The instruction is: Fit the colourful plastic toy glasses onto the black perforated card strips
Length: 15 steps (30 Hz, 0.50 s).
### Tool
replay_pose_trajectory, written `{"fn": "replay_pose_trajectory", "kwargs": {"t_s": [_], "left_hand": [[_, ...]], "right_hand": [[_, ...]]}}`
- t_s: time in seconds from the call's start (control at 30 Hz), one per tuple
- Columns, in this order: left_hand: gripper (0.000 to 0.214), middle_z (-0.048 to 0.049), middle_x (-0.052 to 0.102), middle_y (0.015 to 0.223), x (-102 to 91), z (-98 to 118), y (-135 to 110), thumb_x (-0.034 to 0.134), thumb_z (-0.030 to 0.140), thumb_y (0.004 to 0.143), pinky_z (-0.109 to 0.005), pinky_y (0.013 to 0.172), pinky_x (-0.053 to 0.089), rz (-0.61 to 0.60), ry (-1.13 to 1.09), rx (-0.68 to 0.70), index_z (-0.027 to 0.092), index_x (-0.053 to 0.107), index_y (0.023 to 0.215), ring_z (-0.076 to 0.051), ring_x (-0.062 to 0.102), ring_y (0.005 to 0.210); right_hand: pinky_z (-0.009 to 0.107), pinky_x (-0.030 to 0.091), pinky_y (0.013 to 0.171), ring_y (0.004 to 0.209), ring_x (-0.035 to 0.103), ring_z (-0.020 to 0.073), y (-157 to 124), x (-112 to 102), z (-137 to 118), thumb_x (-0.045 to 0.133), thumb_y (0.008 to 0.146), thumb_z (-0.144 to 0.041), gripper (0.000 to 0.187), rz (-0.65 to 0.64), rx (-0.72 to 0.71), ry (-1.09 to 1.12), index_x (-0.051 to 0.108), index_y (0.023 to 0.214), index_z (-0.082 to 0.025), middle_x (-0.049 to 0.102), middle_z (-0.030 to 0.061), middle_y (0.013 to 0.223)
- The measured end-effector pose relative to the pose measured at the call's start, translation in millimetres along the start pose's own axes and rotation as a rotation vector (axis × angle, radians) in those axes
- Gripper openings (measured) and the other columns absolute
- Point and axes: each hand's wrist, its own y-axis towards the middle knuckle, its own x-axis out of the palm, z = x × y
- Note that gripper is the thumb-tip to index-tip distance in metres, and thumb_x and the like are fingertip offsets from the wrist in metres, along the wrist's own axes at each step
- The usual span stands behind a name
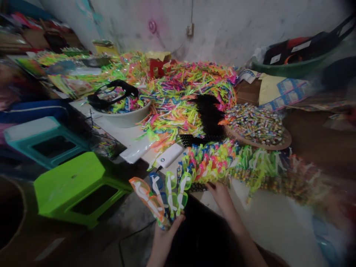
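A fan of toy glasses (161, 200) in orange, blue, green and white was held upright in the left hand (164, 237), the grip clenched around the lower ends so that the long axes of the frames ran up and away from the palm. Just right of that fan, the right hand (221, 194) was stretched forward to the near edge of a dense row of coloured toy glasses (222, 163), its fingertips laid at the foot of the row; whether the grip was closed on any piece could not be told, since the fingers were hidden among the frames. The row was laid crosswise on the white worktop (267, 222), directly beyond the right hand, which was the nearer of the two to it. A white slab-shaped item (169, 155) was seen just left of the row, and a green stool (75, 187) and a teal stool (41, 139) stood on the floor well left of it. Behind the row, a black stack of frames (208, 115) and a round tray of small striped pieces (257, 128) were visible, with a white bowl (125, 113) farther left and a broad heap of neon plastic parts (178, 96) piled towards the wall.
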Motion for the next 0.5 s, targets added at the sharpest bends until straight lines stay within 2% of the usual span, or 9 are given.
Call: {"fn": "replay_pose_trajectory", "kwargs": {"t_s": [0.3,0.5], "left_hand": [[0.037,-0.0047,0.073,0.070,9.9,4.9,5.8,0.079,0.040,0.050,-0.027,0.067,0.054,-0.005,0.007,-0.011,0.014,0.067,0.074,-0.020,0.067,0.067],[0.035,-0.0060,0.073,0.073,14.3,7.0,5.6,0.078,0.037,0.052,-0.030,0.073,0.053,-0.064,0.026,0.046,0.014,0.067,0.076,-0.022,0.067,0.072]], "right_hand": [[0.034,0.048,0.075,0.082,0.062,0.0243,-3.5,3.0,-9.1,0.045,0.081,-0.019,0.022,0.080,-0.097,-0.157,0.065,0.090,-0.015,0.066,0.0129,0.088],[0.036,0.047,0.077,0.083,0.060,0.0231,-6.9,2.7,-7.4,0.041,0.084,-0.019,0.024,0.075,-0.097,-0.134,0.063,0.091,-0.016,0.064,0.0106,0.088]]}}
